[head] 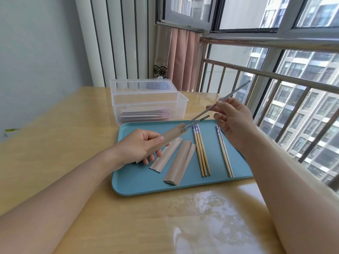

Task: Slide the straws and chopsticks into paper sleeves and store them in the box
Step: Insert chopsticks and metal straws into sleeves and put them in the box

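Gripping a brown paper sleeve (157,143) above the blue plastic tray (139,180), the left hand (135,145) curls its fingers round it; the right hand (233,121) pinches a thin grey metal straw (207,111), its lower end at the sleeve's mouth. Behind, on the wooden desk (73,143), the clear plastic box (148,105) holds filled sleeves.

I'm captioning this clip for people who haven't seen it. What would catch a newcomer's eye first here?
Most striking are the two hands raised over the blue tray: the left hand holds a brown paper sleeve while the right hand feeds a thin metal straw into its open end. Behind the tray stands an open clear box with filled sleeves stacked inside.
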